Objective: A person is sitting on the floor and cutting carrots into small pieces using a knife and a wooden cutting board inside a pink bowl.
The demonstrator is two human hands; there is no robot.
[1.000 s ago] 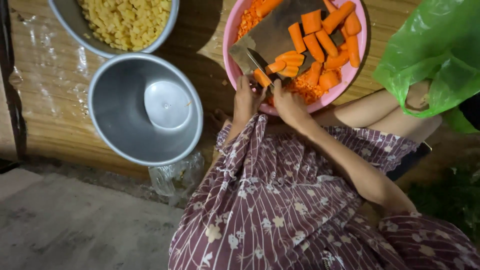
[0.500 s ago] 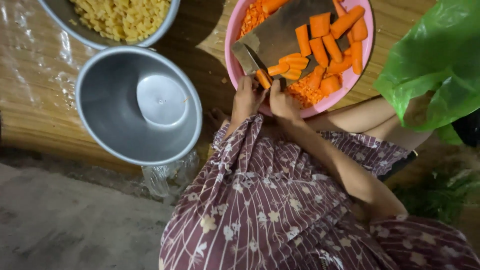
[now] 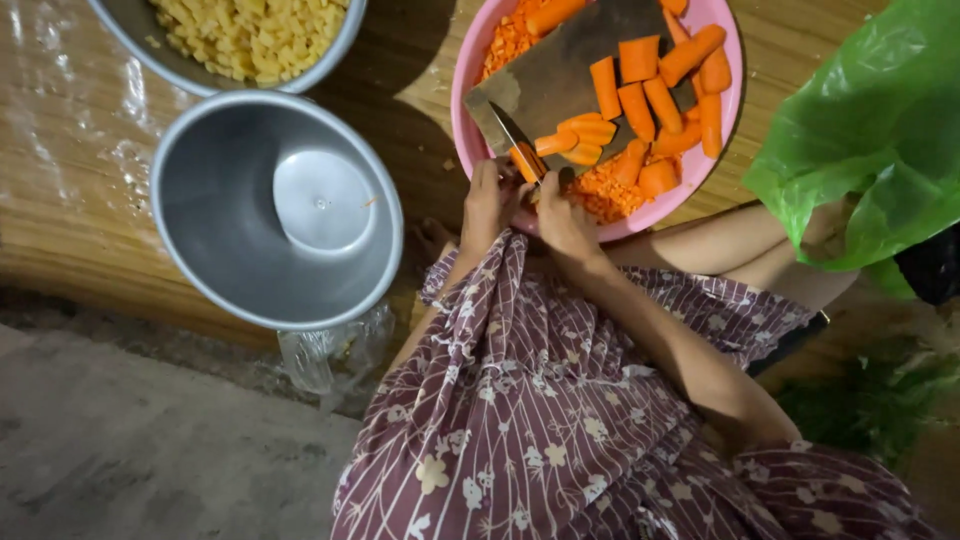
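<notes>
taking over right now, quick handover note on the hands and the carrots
Left hand steadies a carrot piece at the near edge of the dark cutting board.
Right hand holds the knife, blade on that piece.
The board sits in a pink basin.
Done: diced carrot heaped in the basin, more at its far side.
Left: carrot chunks on the board are uncut.
Empty metal bowl to the left; a bowl of yellow diced food beyond it.
</notes>
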